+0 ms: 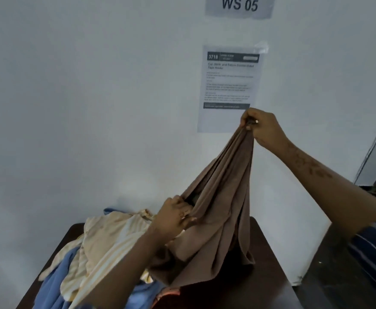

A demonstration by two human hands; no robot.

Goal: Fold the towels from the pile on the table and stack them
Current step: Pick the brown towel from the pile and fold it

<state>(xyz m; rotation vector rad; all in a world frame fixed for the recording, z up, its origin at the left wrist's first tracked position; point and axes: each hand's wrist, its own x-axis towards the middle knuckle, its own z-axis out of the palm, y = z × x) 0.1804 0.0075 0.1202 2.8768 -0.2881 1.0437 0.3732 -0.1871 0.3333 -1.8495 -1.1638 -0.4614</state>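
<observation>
I see the white wall (93, 97) behind both hands, then the dark table (269, 275) beneath them. The brown towel (218, 219) hangs bunched between the hands, its lower folds draping onto the table. Left of my left hand (173, 217) lies the pile (97, 248) — cream-striped and blue cloth. That hand clutches the towel's side; the right hand (263, 128) pinches its top corner, covering the bottom edge of a taped paper notice (229, 85). Above — a "WS 05" sign (239, 5).

My hands grip a plain taupe-brown cloth towel (218, 219); left of it lie a cream-and-yellow striped towel (106, 244) and a plain light-blue towel (55, 284) on the dark-brown worktop (269, 264).
</observation>
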